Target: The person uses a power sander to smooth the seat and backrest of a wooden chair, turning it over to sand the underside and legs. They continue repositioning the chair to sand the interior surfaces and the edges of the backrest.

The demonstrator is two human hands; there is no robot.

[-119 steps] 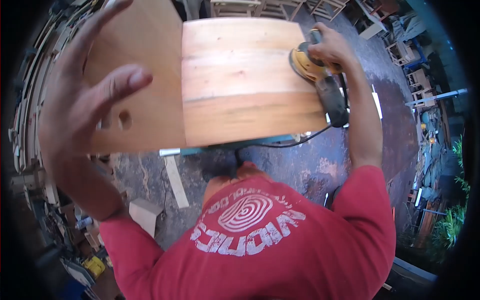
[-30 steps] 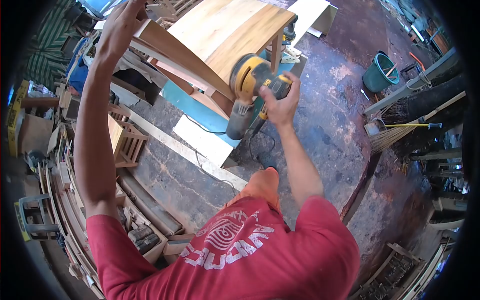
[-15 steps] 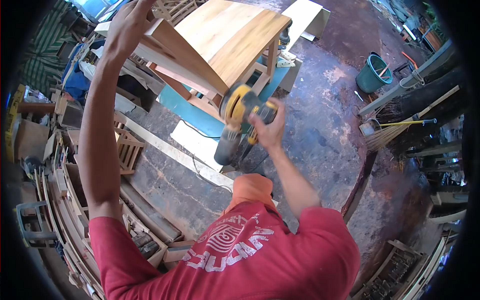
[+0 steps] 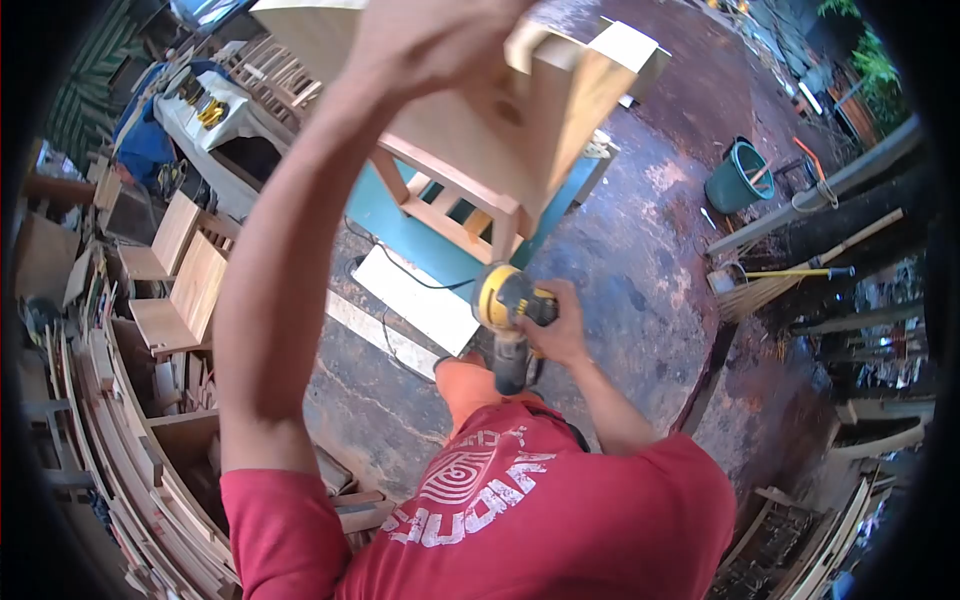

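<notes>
Clasping the sander (image 4: 514, 303), the right hand (image 4: 563, 325) holds it near the wooden chair (image 4: 455, 140) on the teal surface (image 4: 400, 235); the left hand (image 4: 430, 40) is cropped, its grip impossible to judge. A careless swing could dent the chair, or the slack cord (image 4: 437, 287) could snag.

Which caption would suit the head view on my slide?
Right hand gripping an orbital sander, left hand raised near a wooden chair.

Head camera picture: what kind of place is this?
It looks like a woodworking shop. The person's right hand holds a power sander, and toward the picture's left edge are chair-like wooden pieces and long strips of wood.
</notes>
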